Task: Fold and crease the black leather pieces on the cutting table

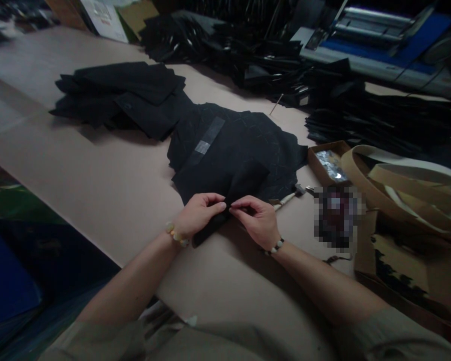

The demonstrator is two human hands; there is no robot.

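Observation:
Near the table's front edge, my left hand [202,213] pinches the edge of a black fabric piece [244,178] between thumb and forefinger. My right hand [256,216] is closed in a pinch right beside it, fingertips almost touching the left ones at the same edge. Whatever small thing may lie between the right fingertips is too small to make out. Under and behind the hands lies a pile of black fabric pieces [263,133] with a pale label strip [203,146] on top. A stick-like tool [287,198] pokes out to the right of my right hand.
A second black fabric stack [116,95] lies at the left back. More dark pieces [225,50] line the far side. On the right are a small box [328,163] with shiny bits, looped tan strips [398,185] and an open cardboard box [432,260].

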